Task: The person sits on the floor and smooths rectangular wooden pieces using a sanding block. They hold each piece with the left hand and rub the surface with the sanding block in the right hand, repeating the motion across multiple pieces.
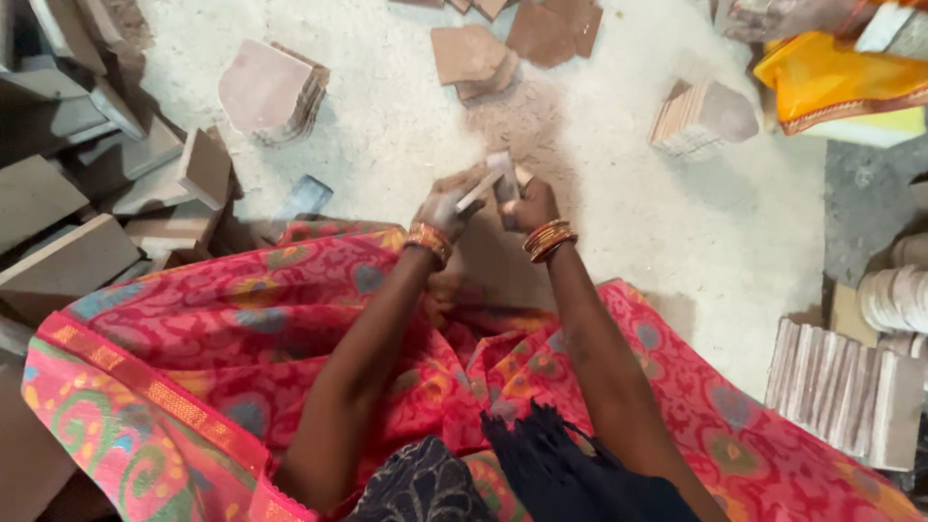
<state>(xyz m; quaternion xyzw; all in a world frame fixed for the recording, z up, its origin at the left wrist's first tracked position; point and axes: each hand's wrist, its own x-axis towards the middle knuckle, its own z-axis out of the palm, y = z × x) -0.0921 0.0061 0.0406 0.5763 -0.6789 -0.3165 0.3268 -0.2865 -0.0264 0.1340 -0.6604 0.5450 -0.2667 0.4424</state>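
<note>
Where both wrists meet above the dusty floor (406, 116), left hand (447, 205) grips a flat pale stone piece (483, 184), right hand (530, 205) pinching its far right end.

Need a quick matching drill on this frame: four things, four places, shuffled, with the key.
Things:
1. small pale tile piece
2. ribbed stack of tiles
3. yellow cloth
4. grey slabs

Places:
A. far left edge, piled and leaning
B. top right corner
C. between the left hand and right hand, over the dusty floor
D. lower right, beside the pink patterned cloth

Pairs: 1-C, 2-D, 3-B, 4-A
</note>
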